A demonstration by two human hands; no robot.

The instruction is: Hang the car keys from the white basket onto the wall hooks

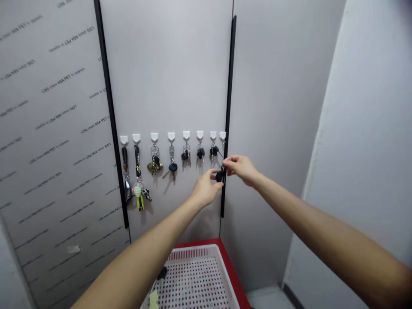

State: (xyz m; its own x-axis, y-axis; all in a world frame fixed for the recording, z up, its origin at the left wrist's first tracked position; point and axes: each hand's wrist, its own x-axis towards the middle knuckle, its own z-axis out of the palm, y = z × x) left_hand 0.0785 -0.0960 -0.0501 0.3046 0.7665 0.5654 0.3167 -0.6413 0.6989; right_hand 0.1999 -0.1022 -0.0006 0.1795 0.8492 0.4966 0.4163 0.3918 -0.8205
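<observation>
Grip of the left hand is pinched on the dark bunch of keys; the right hand's is closed on its upper right side. This bunch is small and black, its finer detail too small to tell, just below the rightmost white hook. Dark slanting print repeated across the left panel reads "LOG chem ASA PET".

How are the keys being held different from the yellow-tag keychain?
The held keys are between the left hand and right hand; the yellow-tag keychain hangs from a hook. The held keys look mostly black; the keychain adds green and yellow. The keychain looks longer than the held keys. Both have black parts.
</observation>
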